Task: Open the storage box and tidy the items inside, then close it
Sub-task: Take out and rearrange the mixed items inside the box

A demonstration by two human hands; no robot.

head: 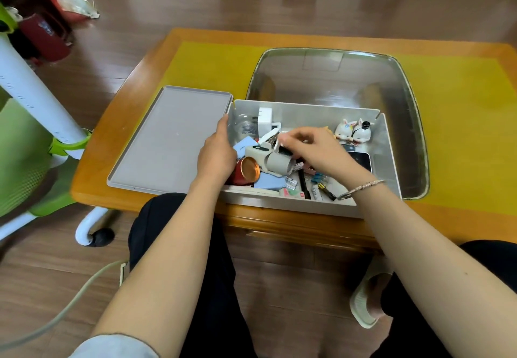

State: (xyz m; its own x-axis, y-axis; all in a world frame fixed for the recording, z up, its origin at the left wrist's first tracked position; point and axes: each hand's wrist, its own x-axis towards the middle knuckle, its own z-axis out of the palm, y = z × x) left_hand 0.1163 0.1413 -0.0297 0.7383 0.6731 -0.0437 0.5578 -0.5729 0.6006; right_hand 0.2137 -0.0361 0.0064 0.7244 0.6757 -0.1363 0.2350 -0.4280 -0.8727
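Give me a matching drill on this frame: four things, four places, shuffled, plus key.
Things:
1. lid
2. figurines
3. red tin
4. batteries

Places:
A. box front, by the right wrist
B. box front left corner, under the left hand
C. on the table, left of the box
D. box back right corner

Pairs: 1-C, 2-D, 3-B, 4-A

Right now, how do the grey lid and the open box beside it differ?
The lid lies flat on the table, shallow, with nothing on it, while the storage box is deep and cluttered with small items. The lid sits left of the box, untouched. The left hand rests at the box's left wall and the right hand reaches inside. Both are pale grey and rectangular.
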